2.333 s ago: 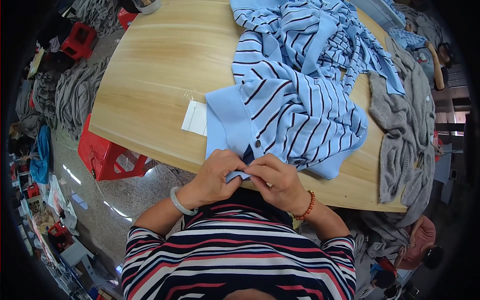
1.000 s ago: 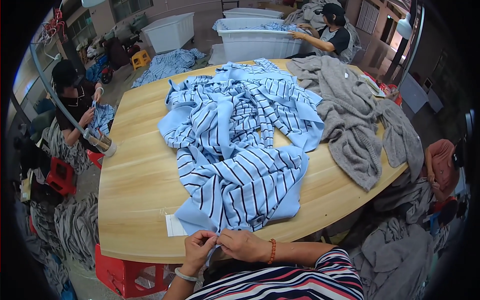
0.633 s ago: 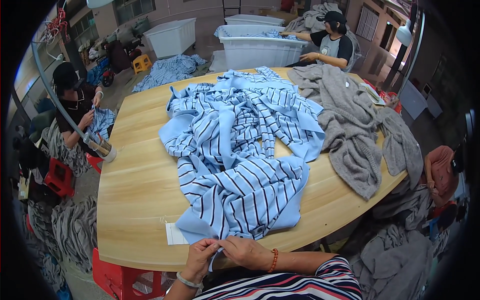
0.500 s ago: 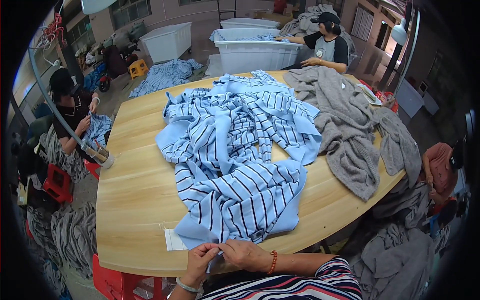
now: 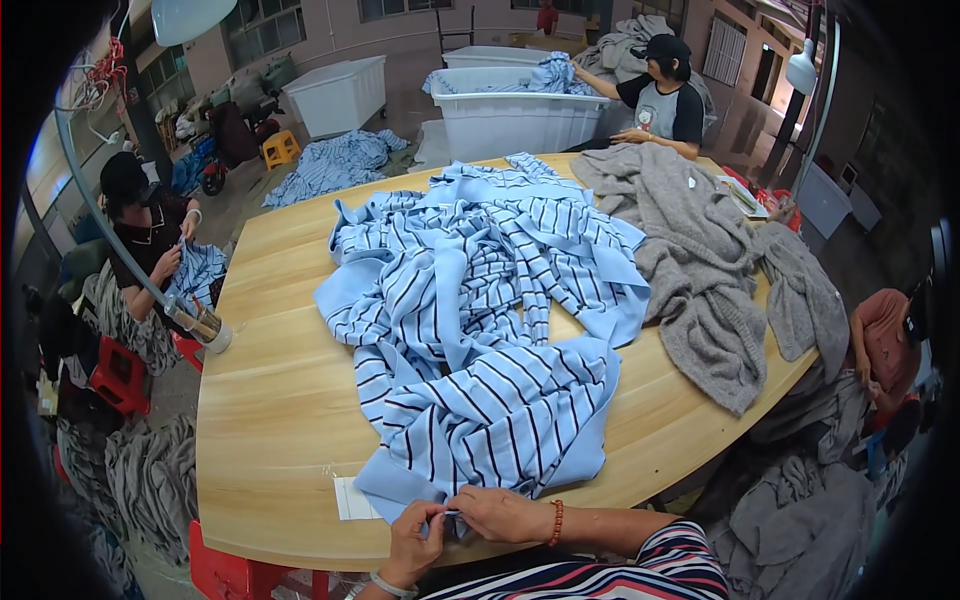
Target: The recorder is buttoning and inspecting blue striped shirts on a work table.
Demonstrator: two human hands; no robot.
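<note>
At the near edge of the table, both my hands pinch the light blue edge of a striped knit garment. My left hand has thumb and fingertips closed on the blue cloth. Close beside it on the right, my right hand grips the same edge with curled fingers. The garment has black and white stripes on light blue and spreads away from me in loose folds. Behind it lies a heap of similar striped knitwear. A white paper slip lies left of my hands, partly beside the cloth.
Grey knitwear covers the right side of the wooden table. A clear cup of tools sits at the left edge. One person works at left, another by a white bin, a third at right. Red stools stand below.
My view has shifted slightly, so the table sits lower. My hands stay together on the garment's edge. The person at the bin has lifted some striped cloth.
</note>
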